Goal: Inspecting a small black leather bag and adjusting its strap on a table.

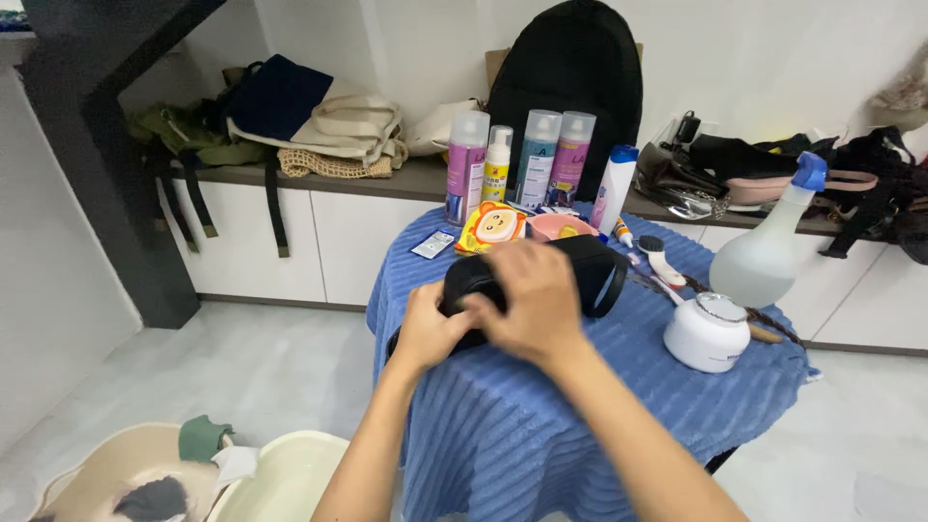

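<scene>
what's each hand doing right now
Left hand: closed on the end of the black pouch.
Right hand: fingers curled over the pouch's top, gripping it.

One view only, from a camera on the person's head, tilted down and forward along both forearms. The hands sit just below the picture's middle, close in: left hand (428, 329) and right hand (535, 302) together on a black pouch (592, 274). Under them is a table with a blue cloth (541, 425). Beyond the hands, farther off, stand bottles (522, 159) and a black backpack (570, 72) by the wall. Below-left of the hands, basins (280, 478) on the floor reach the frame's bottom edge.
</scene>
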